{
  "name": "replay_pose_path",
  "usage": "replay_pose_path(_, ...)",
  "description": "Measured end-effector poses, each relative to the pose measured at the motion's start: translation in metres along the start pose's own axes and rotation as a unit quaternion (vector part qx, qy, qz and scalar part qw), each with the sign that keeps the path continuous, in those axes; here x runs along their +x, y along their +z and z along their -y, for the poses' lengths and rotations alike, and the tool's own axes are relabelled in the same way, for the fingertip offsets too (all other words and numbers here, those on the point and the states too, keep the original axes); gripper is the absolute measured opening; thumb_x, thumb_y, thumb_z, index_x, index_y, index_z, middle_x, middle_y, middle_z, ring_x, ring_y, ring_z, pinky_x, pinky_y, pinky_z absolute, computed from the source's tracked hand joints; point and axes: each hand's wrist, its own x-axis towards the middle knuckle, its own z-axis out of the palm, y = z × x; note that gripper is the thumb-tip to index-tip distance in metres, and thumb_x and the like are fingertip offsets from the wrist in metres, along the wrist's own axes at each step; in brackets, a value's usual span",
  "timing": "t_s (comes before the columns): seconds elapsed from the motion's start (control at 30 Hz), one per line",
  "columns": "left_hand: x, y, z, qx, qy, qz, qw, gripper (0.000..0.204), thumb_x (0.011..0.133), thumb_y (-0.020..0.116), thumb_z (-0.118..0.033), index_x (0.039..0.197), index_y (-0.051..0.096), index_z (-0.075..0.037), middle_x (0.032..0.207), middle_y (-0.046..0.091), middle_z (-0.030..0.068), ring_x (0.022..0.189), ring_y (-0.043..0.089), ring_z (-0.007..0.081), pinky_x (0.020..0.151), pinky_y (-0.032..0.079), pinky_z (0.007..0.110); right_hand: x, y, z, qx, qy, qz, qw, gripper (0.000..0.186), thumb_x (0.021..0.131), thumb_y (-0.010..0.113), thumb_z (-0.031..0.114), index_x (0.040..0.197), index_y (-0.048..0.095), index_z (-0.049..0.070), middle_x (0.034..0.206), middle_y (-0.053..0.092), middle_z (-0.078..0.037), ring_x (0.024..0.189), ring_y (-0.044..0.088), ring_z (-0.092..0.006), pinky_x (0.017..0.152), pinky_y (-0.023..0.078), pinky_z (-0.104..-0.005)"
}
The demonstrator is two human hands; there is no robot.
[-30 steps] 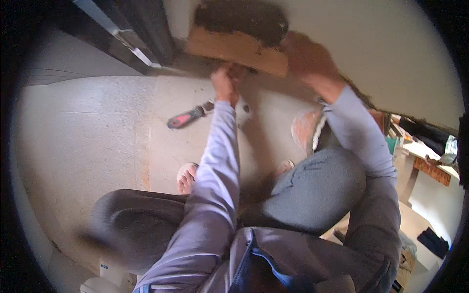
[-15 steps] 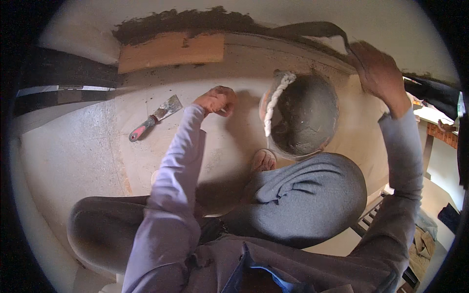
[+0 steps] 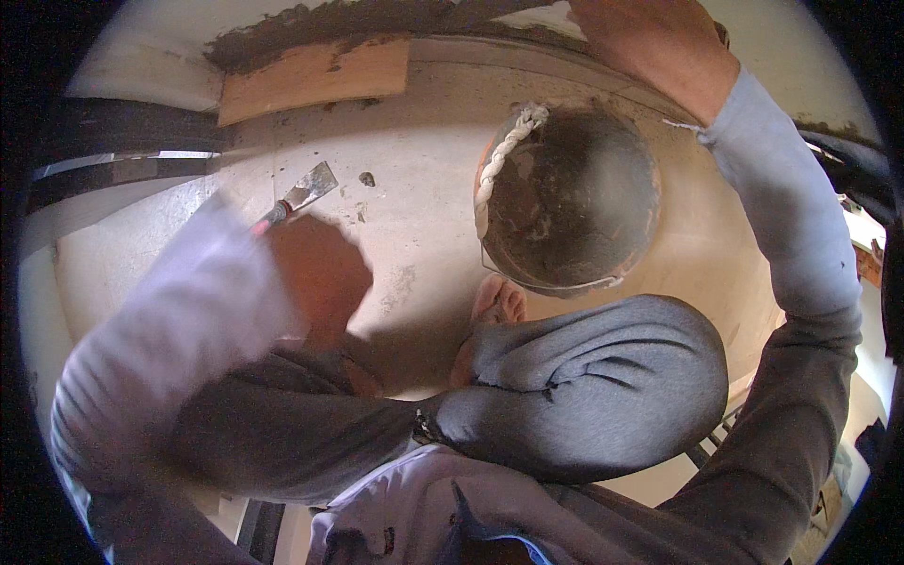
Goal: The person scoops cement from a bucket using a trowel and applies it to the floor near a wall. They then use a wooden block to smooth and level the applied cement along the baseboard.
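Observation:
My left hand [image 3: 323, 273] is low over the floor beside the handle of a scraper [image 3: 303, 191]. Motion smears its fingers, so I cannot tell whether it touches the handle. The scraper has a wide metal blade stained with grey and a red and dark handle. At the top edge, my right hand [image 3: 654, 47] is by the wall, fingers curled and partly cut off. A small dark end shows beyond it, but what it grips is hidden. Between my arms stands a round bucket [image 3: 650, 221] coated with grey mortar inside, a plaited white rope [image 3: 508, 151] along its left rim.
A tan board [image 3: 315, 85] leans at the wall's foot under a rough dark mortar band [image 3: 273, 38]. A small dark lump [image 3: 367, 179] lies on the pale floor [image 3: 414, 217]. My bare foot [image 3: 499, 299] and bent knee [image 3: 612, 386] are close to the bucket.
My left hand has swung back and left, toward the scraper's handle. My right hand has moved up and left along the wall. A dark lump shows on the floor near where my left hand was.

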Motion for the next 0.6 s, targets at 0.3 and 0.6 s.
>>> replay_pose_path(0.3, -0.078, 0.008, -0.057, -0.171, 0.054, -0.092, 0.979, 0.018, 0.076, 0.055, -0.014, 0.08, 0.066, -0.001, 0.079, 0.065, 0.0232, 0.069, 0.068, 0.0348, 0.06, 0.057, 0.043, -0.042, 0.016, -0.015, -0.075, 0.055, 0.091, 0.992, 0.018, 0.087, 0.053, 0.019, 0.096, 0.058, 0.005, 0.091, 0.058, -0.015, 0.078, 0.063, -0.0331, 0.069, 0.05, -0.0449)
replay_pose_path(0.6, -0.052, 0.07, -0.09, -0.318, -0.103, -0.174, 0.926, 0.019, 0.077, 0.057, -0.013, 0.077, 0.069, 0.002, 0.07, 0.064, 0.0218, 0.065, 0.068, 0.032, 0.057, 0.056, 0.04, 0.009, 0.023, 0.02, -0.081, 0.045, 0.106, 0.99, 0.018, 0.083, 0.055, 0.015, 0.094, 0.058, 0.002, 0.088, 0.06, -0.014, 0.075, 0.064, -0.0305, 0.065, 0.052, -0.0411)
